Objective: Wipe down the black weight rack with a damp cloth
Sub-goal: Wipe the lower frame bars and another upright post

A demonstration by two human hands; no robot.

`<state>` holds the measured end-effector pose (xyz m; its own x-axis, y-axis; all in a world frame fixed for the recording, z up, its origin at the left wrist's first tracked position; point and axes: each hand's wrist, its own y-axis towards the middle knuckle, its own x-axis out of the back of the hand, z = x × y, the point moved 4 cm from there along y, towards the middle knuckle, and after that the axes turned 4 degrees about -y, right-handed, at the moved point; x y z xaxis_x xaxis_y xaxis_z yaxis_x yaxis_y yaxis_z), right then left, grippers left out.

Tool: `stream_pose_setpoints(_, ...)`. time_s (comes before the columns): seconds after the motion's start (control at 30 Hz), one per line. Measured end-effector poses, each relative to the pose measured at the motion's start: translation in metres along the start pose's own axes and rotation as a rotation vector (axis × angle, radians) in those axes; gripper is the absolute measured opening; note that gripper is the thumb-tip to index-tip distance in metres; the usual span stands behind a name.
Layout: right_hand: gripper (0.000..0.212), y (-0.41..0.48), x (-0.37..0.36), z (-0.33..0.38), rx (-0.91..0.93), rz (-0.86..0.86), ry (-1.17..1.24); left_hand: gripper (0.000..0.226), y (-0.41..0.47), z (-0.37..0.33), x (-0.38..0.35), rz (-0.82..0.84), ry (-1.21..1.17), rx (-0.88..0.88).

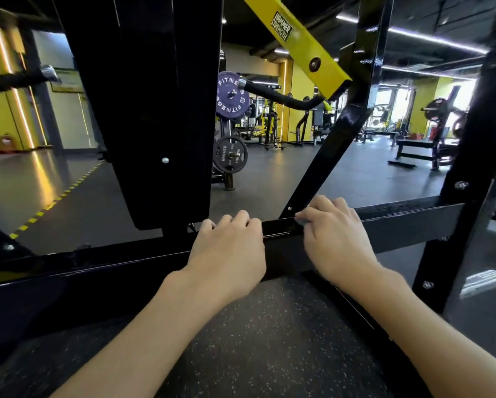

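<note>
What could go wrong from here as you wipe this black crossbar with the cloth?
1. Only a small grey bit of cloth shows under the right hand, so bare fingers may rub the crossbar instead.
2. The bolt on the diagonal strut sits right by those fingers and could snag the cloth.
3. The left hand grips the crossbar close by; a leftward wipe could bump it.

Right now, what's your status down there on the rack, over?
Left hand grips the black crossbar. Right hand holds a grey cloth to it, mostly hidden. Diagonal strut joins bar at right fingers.
</note>
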<state>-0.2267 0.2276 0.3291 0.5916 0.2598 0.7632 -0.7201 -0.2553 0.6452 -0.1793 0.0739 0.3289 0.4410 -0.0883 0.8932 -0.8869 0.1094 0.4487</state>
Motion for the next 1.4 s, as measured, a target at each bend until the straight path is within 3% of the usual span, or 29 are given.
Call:
stream_pose_setpoints(0.2, 0.065, 0.002, -0.002, 0.001, 0.106, -0.022, 0.055, 0.029, 0.007, -0.018, -0.005, -0.023, -0.006, 0.015)
stream_pose_setpoints(0.3, 0.047, 0.012, 0.001, -0.027, -0.015, 0.038, -0.068, 0.03, 0.007, -0.018, -0.005, -0.023, -0.002, 0.029)
stream_pose_setpoints(0.37, 0.036, 0.013, -0.002, -0.014, 0.011, 0.046, -0.038, 0.026, 0.009, -0.022, -0.005, -0.026, 0.011, 0.035)
stream_pose_setpoints(0.47, 0.038, 0.012, -0.004, -0.001, 0.11, 0.031, 0.128, 0.028, 0.012, -0.022, -0.007, -0.035, 0.017, 0.053)
stream_pose_setpoints(0.6, 0.037, 0.017, -0.002, -0.021, 0.004, 0.048, 0.033, 0.034, 0.01, -0.019, -0.008, -0.03, 0.002, 0.036)
stream_pose_setpoints(0.73, 0.035, 0.003, -0.001, -0.005, 0.092, 0.02, 0.167, 0.035, 0.009, -0.019, -0.01, -0.061, 0.043, 0.021)
stream_pose_setpoints(0.87, 0.037, 0.01, -0.003, -0.025, -0.041, -0.009, 0.051, 0.038, 0.009, -0.017, -0.012, -0.071, 0.05, 0.008)
stream_pose_setpoints(1.0, 0.036, 0.001, -0.002, -0.015, 0.055, -0.005, 0.21, 0.038, 0.009, -0.017, -0.012, -0.071, 0.073, 0.004)
stream_pose_setpoints(1.13, 0.038, 0.023, 0.004, -0.062, -0.104, 0.098, 0.186, 0.039, 0.012, -0.015, -0.011, -0.035, 0.009, -0.007)
stream_pose_setpoints(1.2, 0.04, 0.021, 0.015, -0.08, -0.272, -0.001, 0.322, 0.039, 0.014, -0.015, -0.008, 0.006, -0.062, 0.013)
stream_pose_setpoints(1.27, 0.042, 0.008, 0.026, -0.088, -0.445, -0.065, 0.623, 0.036, 0.019, -0.014, -0.001, 0.027, -0.274, 0.086)
stream_pose_setpoints(1.4, 0.038, -0.012, 0.04, -0.073, -0.618, -0.016, 1.323, 0.026, 0.024, -0.038, 0.026, -0.121, -1.127, 0.22)
